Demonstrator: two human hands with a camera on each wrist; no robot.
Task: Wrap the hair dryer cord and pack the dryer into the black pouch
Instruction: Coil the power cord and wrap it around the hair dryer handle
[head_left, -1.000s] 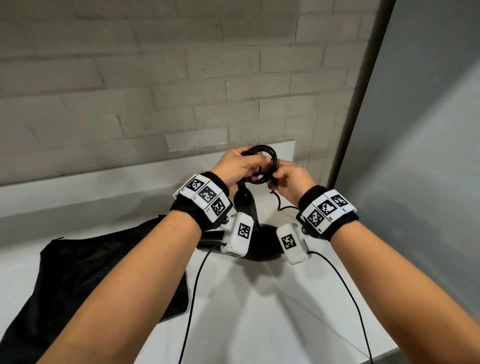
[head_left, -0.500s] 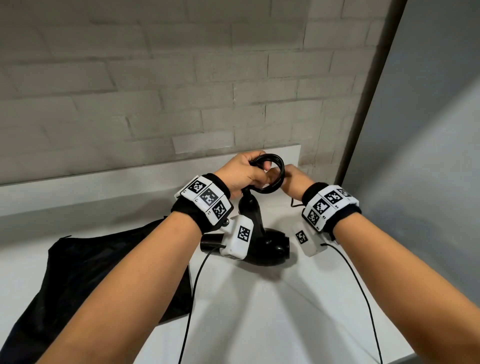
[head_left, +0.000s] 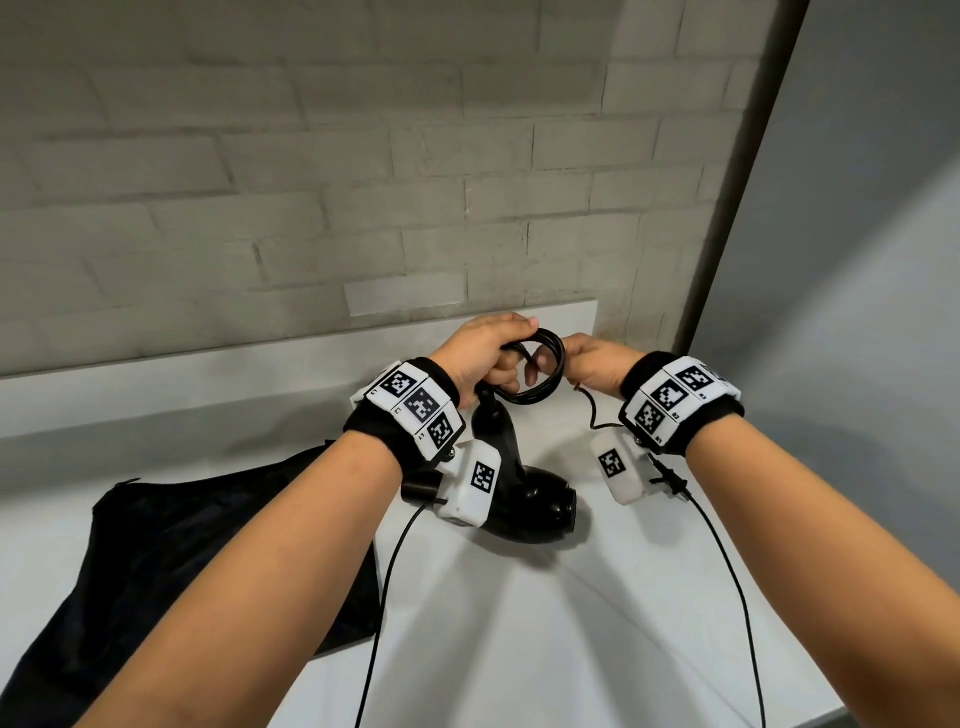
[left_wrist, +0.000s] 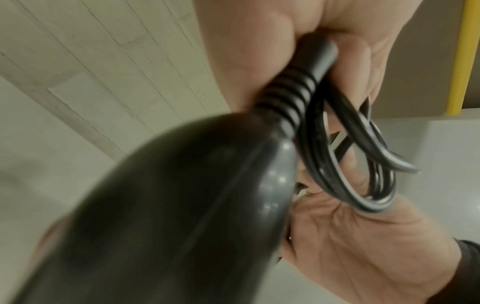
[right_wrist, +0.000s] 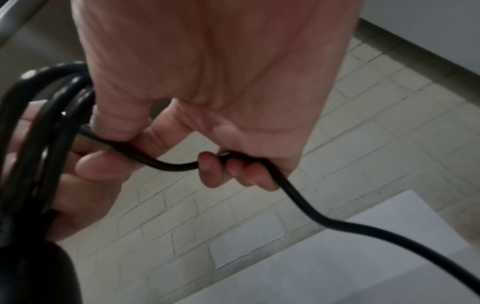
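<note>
A black hair dryer (head_left: 524, 499) hangs handle-up over the white counter, its barrel low. My left hand (head_left: 485, 358) grips the ribbed cord end (left_wrist: 291, 96) at the top of the handle together with a coil of black cord (head_left: 540, 371) wound in a few loops. My right hand (head_left: 592, 361) is just right of the coil and pinches the loose cord (right_wrist: 166, 164), which runs through its curled fingers and trails down to the right. The black pouch (head_left: 171, 566) lies flat on the counter at the left, partly under my left forearm.
A pale brick wall (head_left: 311, 208) rises behind the counter (head_left: 571, 649). A grey panel (head_left: 857, 312) closes the right side. Thin black sensor cables (head_left: 727, 571) hang from both wrist units. The counter's front edge shows at lower right.
The two hands have moved slightly apart and the coil has widened between them. The dryer's barrel has swung a little to the right under the left wrist.
</note>
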